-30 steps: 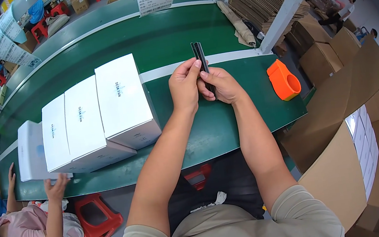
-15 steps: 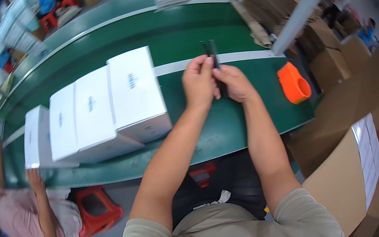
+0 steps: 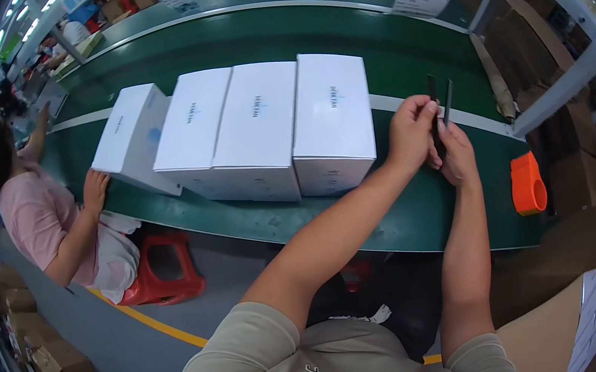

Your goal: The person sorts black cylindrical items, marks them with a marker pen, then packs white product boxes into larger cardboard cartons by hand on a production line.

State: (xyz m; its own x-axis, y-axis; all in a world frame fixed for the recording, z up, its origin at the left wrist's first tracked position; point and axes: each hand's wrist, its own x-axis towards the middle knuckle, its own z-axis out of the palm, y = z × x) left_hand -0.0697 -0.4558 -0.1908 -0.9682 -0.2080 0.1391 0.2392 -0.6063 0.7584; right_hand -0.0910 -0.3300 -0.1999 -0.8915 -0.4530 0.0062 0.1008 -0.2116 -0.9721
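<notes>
My left hand and my right hand are close together above the right part of the green table. Their fingers are closed around slim dark strips; one strip rises from the left fingers and another strip beside the right fingers. The upper ends stand apart, while my fingers hide the lower parts, so I cannot tell whether they join. Left of my hands is a row of white boxes, the nearest box standing apart from my fingers.
An orange ring-shaped holder rests at the table's right end. A person in pink at the left has one hand against the leftmost white box. Grey posts and cardboard stand to the right; a red stool is below.
The view has swung left, so boxes, holder and hands appear farther right. My fingers keep their hold on the dark strips. The person in pink is more fully in view, one arm reaching away.
</notes>
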